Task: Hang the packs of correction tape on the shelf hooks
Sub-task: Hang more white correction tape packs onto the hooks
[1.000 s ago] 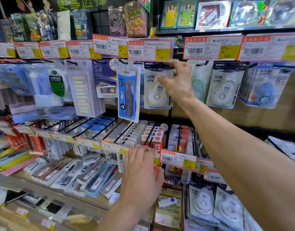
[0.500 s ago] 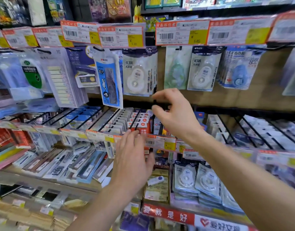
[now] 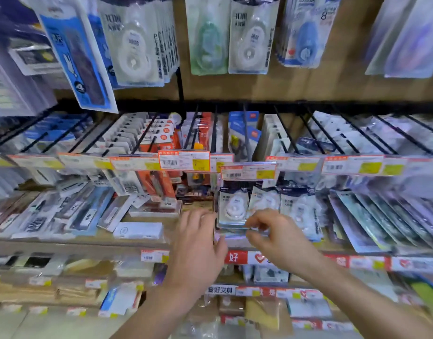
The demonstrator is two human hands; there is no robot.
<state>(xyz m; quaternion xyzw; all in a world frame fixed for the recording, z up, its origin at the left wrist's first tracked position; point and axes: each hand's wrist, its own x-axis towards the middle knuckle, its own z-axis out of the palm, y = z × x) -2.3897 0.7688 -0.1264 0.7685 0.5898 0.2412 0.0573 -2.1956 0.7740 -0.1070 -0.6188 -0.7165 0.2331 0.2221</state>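
Several clear packs of white correction tape stand leaning in a row on the lower shelf, under the price tags. My right hand has curled fingers that pinch the bottom edge of the front pack. Reaching in with straight fingers, my left hand touches the left side of that same stack, its thumb by the pack's lower corner. More correction tape packs hang from the top row of hooks, with another group to their right. The image is motion-blurred.
Black wire hooks jut out at mid height, carrying pens and small packs behind orange price tags. A blue pack hangs low at the upper left. Pen boxes lie on the shelf to the left, flat packs to the right.
My right hand came down from the top hook row to the lower shelf and took hold of a pack. My left hand shifted right to the stack. The view tilted down.
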